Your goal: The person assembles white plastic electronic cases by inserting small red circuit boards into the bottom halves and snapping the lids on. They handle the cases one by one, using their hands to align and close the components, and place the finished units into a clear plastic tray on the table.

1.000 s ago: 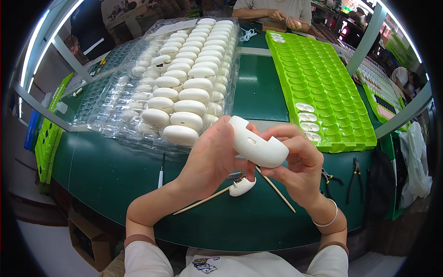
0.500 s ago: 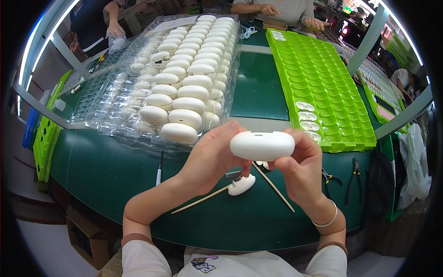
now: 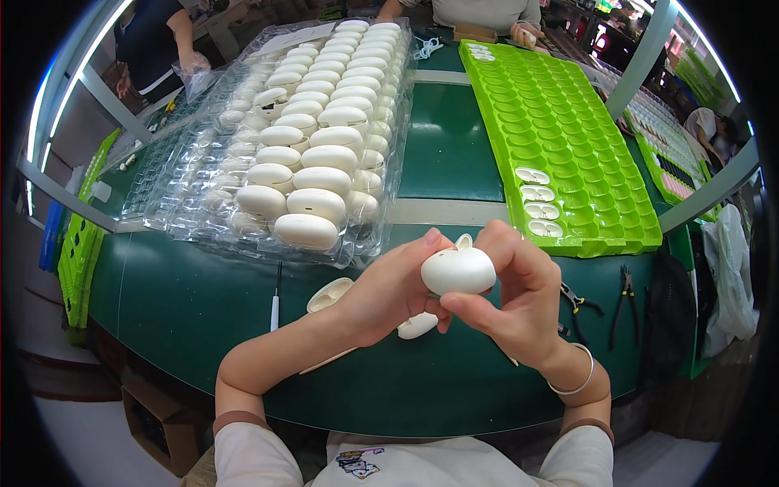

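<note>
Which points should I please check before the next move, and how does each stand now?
1. White shell steadied by both hands: ok; the left hand and right hand grip it.
2. Shell's inside in order: cannot tell; it is hidden.
3. White part below the hands fully visible: not ok; fingers partly cover it.
4. White-handled tool out of the hands: ok; on the table.
5. Rightmost pliers untouched: ok.

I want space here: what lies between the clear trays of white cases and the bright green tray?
The head view shows dark green tabletop, crossed by two grey strips, and a white cable near the far end.
</note>
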A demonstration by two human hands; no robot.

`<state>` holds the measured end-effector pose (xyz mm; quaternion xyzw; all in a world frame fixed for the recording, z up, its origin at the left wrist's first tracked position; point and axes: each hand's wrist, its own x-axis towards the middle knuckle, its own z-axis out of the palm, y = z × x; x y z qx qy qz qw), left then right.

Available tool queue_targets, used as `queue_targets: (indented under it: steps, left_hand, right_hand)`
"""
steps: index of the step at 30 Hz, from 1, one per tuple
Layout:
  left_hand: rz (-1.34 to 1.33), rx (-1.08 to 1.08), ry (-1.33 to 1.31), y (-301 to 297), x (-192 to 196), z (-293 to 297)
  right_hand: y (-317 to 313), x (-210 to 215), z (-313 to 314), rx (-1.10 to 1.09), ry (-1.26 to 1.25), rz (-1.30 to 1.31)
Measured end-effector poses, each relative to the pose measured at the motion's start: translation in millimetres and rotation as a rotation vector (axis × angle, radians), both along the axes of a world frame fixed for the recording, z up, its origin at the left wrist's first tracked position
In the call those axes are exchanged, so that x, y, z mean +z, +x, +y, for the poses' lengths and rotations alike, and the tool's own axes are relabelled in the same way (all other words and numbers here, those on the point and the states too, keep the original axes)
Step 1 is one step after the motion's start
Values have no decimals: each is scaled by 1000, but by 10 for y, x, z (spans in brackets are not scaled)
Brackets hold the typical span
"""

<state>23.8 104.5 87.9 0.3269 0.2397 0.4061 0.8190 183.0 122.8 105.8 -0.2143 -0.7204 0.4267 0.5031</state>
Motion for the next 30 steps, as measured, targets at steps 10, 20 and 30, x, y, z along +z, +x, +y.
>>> queue_targets:
  steps: [10,20,30]
  left_hand:
    - [20,125,87,-82,87,-75]
    - [200,372,587,-198,149,-58]
    - [409,603,979,-195,154,-36]
  right_hand:
    - [-14,7,138,233,-902,417]
    - [-20,-163,139,466,-478,486]
    - [-22,-152,136,376,-289,440]
